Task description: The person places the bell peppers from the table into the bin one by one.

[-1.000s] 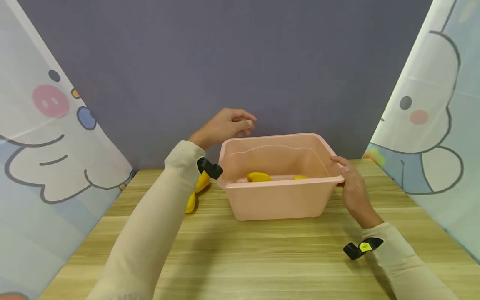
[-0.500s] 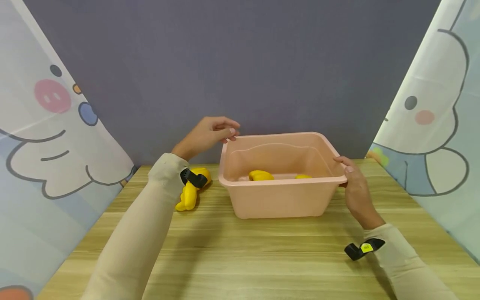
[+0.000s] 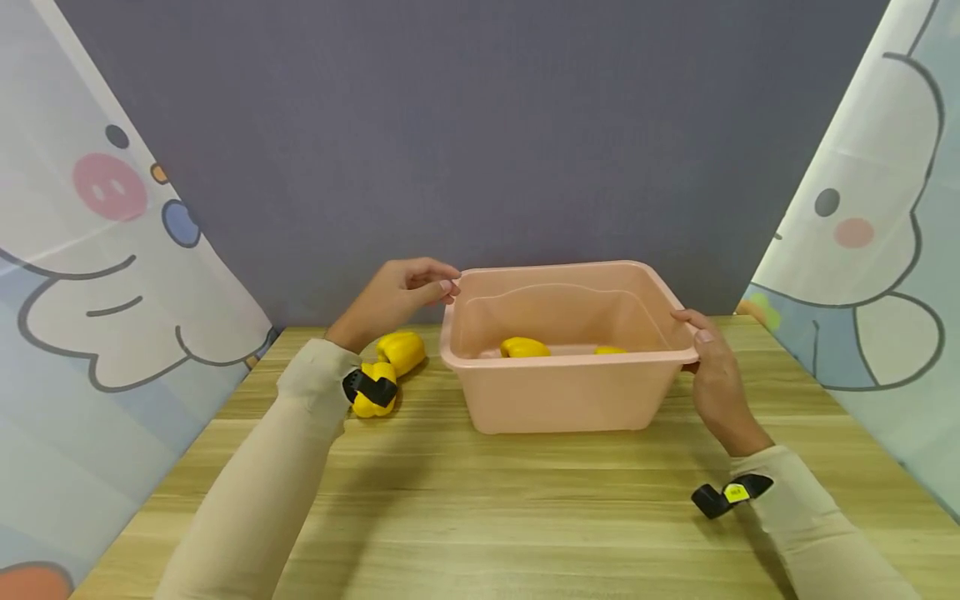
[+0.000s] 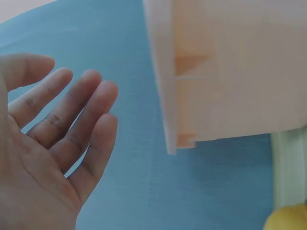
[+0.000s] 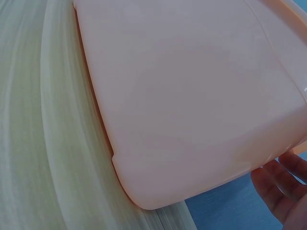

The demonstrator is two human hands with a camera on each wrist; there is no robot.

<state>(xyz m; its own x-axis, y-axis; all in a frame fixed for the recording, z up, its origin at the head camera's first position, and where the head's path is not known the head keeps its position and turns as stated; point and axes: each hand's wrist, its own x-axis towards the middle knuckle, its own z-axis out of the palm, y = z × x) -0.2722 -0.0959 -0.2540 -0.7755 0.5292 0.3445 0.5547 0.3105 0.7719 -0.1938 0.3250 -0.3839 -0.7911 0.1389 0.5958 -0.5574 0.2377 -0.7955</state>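
A pink plastic bin (image 3: 558, 396) stands on the table, its mouth facing up. Curled over its right rim, my right hand (image 3: 716, 375) grips it with the thumb on top; the right wrist view shows the fingers (image 5: 274, 184) under that rim. At the far left corner my left hand (image 3: 397, 296) is raised beside the rim, fingers loosely bent and holding nothing. A gap separates the left fingers (image 4: 76, 103) from the bin wall (image 4: 240, 72) in the left wrist view. Inside the bin lie a yellow bell pepper (image 3: 523, 347) and another yellow piece (image 3: 609, 350), mostly hidden by the front wall.
Two yellow bell peppers lie on the table left of the bin, one farther back (image 3: 402, 352) and one nearer (image 3: 375, 392), partly covered by the left wrist camera (image 3: 370, 388). A grey wall (image 3: 480, 133) rises behind the wooden table (image 3: 525, 517); cartoon-printed cloths flank both sides.
My left hand has moved left and down, from behind the bin's back rim to beside its left corner. More of the table peppers shows. My right hand keeps its grip on the rim.
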